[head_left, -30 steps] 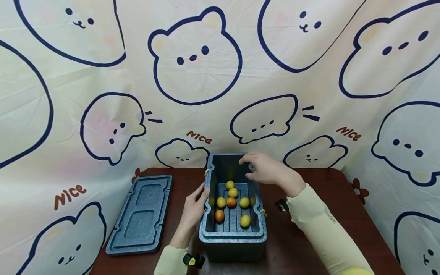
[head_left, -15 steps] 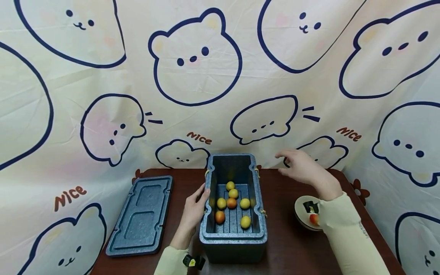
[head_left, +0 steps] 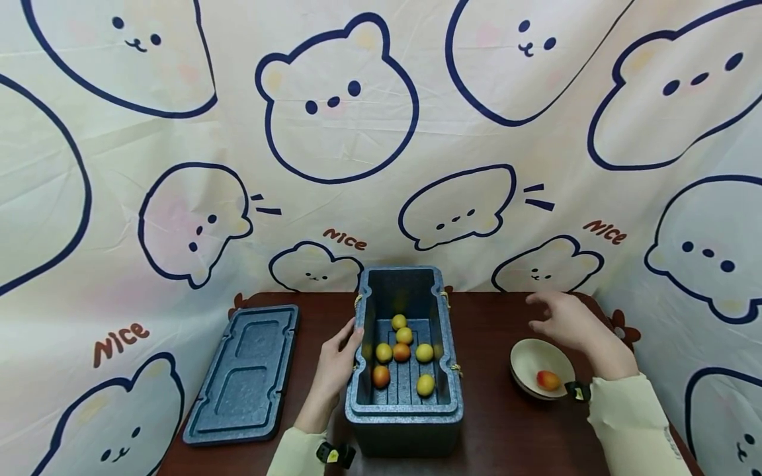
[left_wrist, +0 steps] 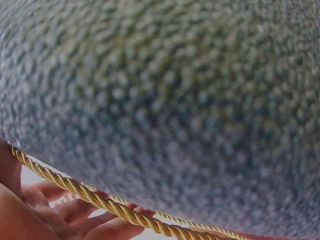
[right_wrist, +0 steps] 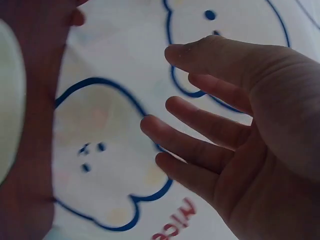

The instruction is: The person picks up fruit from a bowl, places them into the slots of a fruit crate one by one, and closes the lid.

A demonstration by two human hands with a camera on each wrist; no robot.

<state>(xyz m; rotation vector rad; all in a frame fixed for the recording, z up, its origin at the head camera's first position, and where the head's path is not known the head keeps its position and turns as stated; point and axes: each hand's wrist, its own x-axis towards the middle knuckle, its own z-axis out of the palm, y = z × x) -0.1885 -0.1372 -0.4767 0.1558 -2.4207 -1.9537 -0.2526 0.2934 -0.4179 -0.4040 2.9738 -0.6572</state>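
A dark blue-grey foam box [head_left: 405, 410] stands lengthwise on the table. Several small round fruits lie on its floor, some yellow like this fruit [head_left: 425, 385] and others orange-red like this fruit [head_left: 381, 376]. My left hand [head_left: 333, 360] rests along the box's left wall, fingers extended, beside a twisted gold cord [left_wrist: 105, 201]. To the right, my right hand [head_left: 568, 320] hovers just behind a cream bowl [head_left: 520, 365], holding nothing. Its fingers [right_wrist: 190, 140] are spread and slightly bent in the right wrist view. One red-and-yellow fruit [head_left: 548, 380] sits in that bowl.
A matching flat lid [head_left: 238, 377] lies on the brown table [head_left: 482, 430] left of the box. Behind and beside the table hangs a cream cloth [head_left: 333, 211] printed with cartoon bears. Gold cord loops stick out from the box's sides.
My right hand has moved from over the box's far right side to the right and nearer, behind the bowl, which has come into view. The left hand and the fruits stayed put.
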